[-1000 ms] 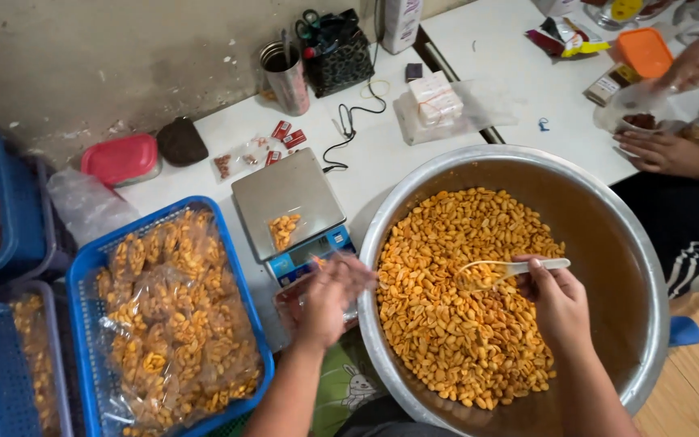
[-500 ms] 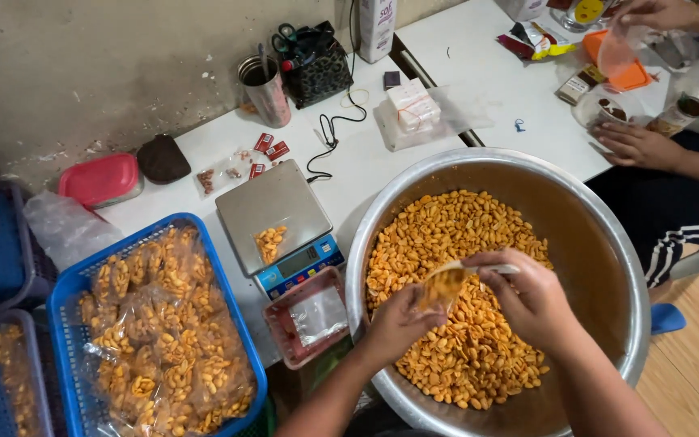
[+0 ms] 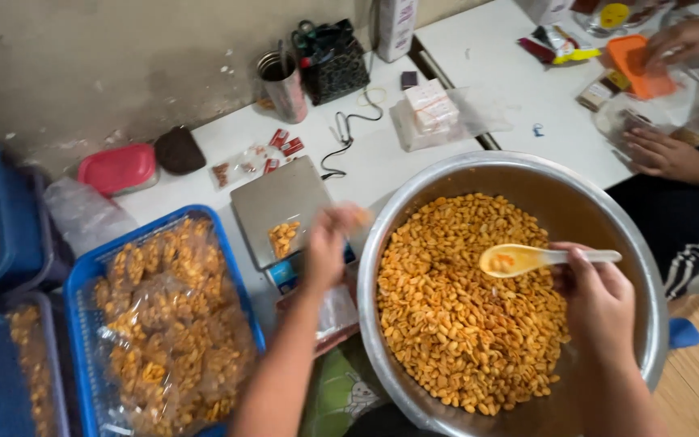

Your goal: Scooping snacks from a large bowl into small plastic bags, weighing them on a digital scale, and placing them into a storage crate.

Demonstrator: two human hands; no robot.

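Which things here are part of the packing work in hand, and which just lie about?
In use: right hand holding spoon; peanut bowl; left hand over scale; basket of filled bags.

Lying about: red-lidded box; metal cup; orange lid.

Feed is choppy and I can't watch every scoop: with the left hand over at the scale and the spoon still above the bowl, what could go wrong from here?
1. The left hand is blurred beside the scale; whatever it carries could spill off the platform.
2. The spoon in the right hand holds a few nuts; tilting could drop them, though probably into the bowl.
3. The black cord lies near the scale and might snag.
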